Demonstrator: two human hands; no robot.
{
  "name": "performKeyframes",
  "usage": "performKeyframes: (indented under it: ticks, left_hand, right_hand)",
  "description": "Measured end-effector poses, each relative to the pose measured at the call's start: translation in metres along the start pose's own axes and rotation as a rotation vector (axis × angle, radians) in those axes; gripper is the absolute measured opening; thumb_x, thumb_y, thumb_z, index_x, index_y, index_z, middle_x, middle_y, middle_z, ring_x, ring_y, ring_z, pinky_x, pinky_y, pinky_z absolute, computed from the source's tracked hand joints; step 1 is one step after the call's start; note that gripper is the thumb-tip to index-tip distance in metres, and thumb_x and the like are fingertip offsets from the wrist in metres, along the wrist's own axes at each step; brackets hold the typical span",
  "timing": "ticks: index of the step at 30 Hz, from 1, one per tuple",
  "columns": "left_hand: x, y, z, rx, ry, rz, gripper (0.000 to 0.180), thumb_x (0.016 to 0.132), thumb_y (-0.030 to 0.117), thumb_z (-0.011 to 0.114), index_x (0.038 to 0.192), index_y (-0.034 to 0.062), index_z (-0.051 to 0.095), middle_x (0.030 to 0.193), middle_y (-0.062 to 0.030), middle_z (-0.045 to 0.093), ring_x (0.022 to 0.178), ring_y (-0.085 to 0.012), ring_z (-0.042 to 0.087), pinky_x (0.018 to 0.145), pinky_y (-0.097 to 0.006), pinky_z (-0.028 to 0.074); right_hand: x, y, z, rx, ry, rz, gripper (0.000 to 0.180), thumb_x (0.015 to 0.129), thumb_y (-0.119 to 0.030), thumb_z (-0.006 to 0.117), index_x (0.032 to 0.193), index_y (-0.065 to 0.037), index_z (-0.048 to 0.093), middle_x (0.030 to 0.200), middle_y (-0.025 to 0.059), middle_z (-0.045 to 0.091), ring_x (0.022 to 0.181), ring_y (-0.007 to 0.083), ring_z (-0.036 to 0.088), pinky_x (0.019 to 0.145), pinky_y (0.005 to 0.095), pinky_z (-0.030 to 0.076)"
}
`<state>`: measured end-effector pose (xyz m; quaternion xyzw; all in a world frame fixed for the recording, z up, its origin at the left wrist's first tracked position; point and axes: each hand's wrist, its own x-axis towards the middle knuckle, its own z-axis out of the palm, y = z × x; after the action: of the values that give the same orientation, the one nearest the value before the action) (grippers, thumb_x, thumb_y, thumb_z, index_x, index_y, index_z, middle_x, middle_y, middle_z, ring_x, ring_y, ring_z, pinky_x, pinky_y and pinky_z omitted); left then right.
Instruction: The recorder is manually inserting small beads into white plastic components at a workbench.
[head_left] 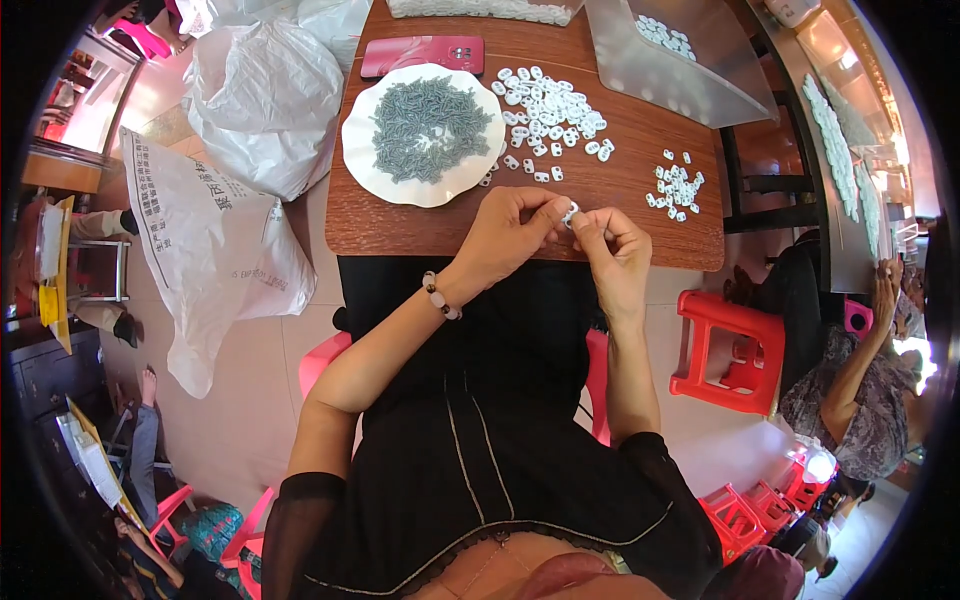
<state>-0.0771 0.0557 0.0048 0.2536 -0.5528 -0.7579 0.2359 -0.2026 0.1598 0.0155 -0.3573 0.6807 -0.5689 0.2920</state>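
While both forearms come up from the bottom of the view and bend in toward each other, the two hands meet just over the near edge of the wooden table [620, 190]. That table is brown, smooth and shiny, with lines of wood grain and rounded corners. To the left of it, on the pale floor, sit big white sacks [215, 230] that look soft and crinkly. A red plastic stool [735, 350] stands on the right, with square holes in its sides.

On the table lies a round white plate [365, 165] with a wavy rim. It is full of small grey sticks [430, 115], thin and short, heaped in a messy pile. Beside the plate is a wide scatter of little white plastic pieces [550, 105], flat and oval with holes. A smaller bunch of the same white pieces [675, 187] sits near the right edge. A flat pink phone [422, 52] lies behind the plate.

The left hand [505, 235] is curled, palm down, wrist bent, and it wears a bracelet [440, 297] of round pale beads. The right hand [618, 250] is curled too, with its knuckles up. The fingertips of both hands press together around one small white piece [570, 212]. It is pinched between them, held just above the table's near edge, touching both hands. The other fingers are folded in close, not spread.
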Motion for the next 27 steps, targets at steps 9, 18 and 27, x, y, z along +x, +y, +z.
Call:
performKeyframes:
  ticks: [9,18,27]
  left_hand:
    - [-0.009,0.009,-0.002,-0.141,-0.023,-0.071,0.028,0.096,0.023,0.059,0.095,-0.0019,0.07,0.075,-0.0033,0.066,0.063,-0.0058,0.057,0.058,-0.019,0.048]
    - [-0.015,0.018,-0.003,-0.177,-0.051,-0.067,0.028,0.096,0.022,0.059,0.097,-0.0041,0.068,0.079,-0.0081,0.068,0.065,-0.009,0.062,0.061,-0.021,0.052]
    - [-0.015,0.013,-0.004,-0.275,-0.076,-0.108,0.028,0.095,0.023,0.06,0.096,-0.0044,0.068,0.08,-0.0096,0.068,0.066,-0.0102,0.063,0.061,-0.022,0.054]
  right_hand:
    - [-0.009,-0.007,0.007,0.195,-0.029,-0.064,0.01,0.091,-0.008,0.065,0.087,0.001,0.064,0.077,0.0002,0.065,0.069,0.0029,0.055,0.064,0.0182,0.043]
    - [-0.012,-0.004,0.007,0.266,-0.026,-0.065,0.007,0.09,-0.006,0.065,0.094,0.0,0.061,0.079,-0.003,0.06,0.071,0.0017,0.052,0.066,0.0168,0.041]
    - [-0.013,0.002,0.001,0.318,-0.054,-0.054,0.01,0.09,-0.007,0.066,0.094,-0.001,0.06,0.082,-0.002,0.06,0.073,0.0023,0.053,0.068,0.0172,0.041]
